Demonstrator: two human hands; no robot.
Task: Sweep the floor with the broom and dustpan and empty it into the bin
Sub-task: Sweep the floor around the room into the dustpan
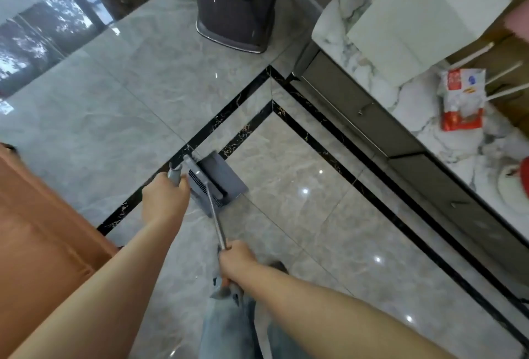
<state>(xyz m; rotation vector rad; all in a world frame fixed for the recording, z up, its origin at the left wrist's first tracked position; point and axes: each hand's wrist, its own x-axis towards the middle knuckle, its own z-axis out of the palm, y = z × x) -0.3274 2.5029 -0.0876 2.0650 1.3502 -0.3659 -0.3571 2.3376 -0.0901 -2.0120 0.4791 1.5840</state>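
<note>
A grey dustpan with a comb edge rests on the glossy grey tile floor, right at the black inlay strips. My left hand is closed around the dustpan's grey upright handle. My right hand grips the thin metal pole of the broom, which runs forward and down. The broom's head lies against the dustpan's mouth. A tall dark grey bin stands at the far side of the floor, well beyond both hands. I cannot make out any dirt in the pan.
An orange-brown piece of furniture is close on my left. Along the right runs a marble-topped cabinet with drawers, carrying a white box and a red-and-white packet. My legs in jeans are below.
</note>
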